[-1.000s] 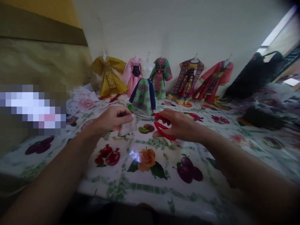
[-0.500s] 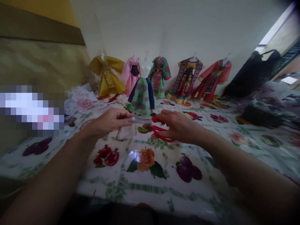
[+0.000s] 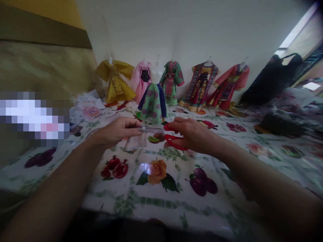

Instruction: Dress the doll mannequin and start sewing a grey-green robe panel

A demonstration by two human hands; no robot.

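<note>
My left hand (image 3: 117, 130) pinches a small pale, see-through piece of material (image 3: 135, 143) above the flowered tablecloth (image 3: 156, 198). My right hand (image 3: 189, 134) is closed round the red handles of a pair of scissors (image 3: 169, 137). The steel blades (image 3: 151, 129) point left and meet the top edge of the piece at my left fingertips. Just behind my hands stands a small white doll mannequin in a green flowered skirt with blue sides (image 3: 152, 102).
Several miniature costumes stand in a row by the white wall: yellow (image 3: 116, 82), pink (image 3: 142, 79), green (image 3: 173, 80), patterned (image 3: 202, 85) and red (image 3: 228, 85). Paper scraps and packets (image 3: 88, 107) lie at the left. Dark bags (image 3: 275, 80) sit at the right.
The scissors' blades have moved left onto the piece held in my left hand, and the handles have come closer together. The piece has tilted down a little.
</note>
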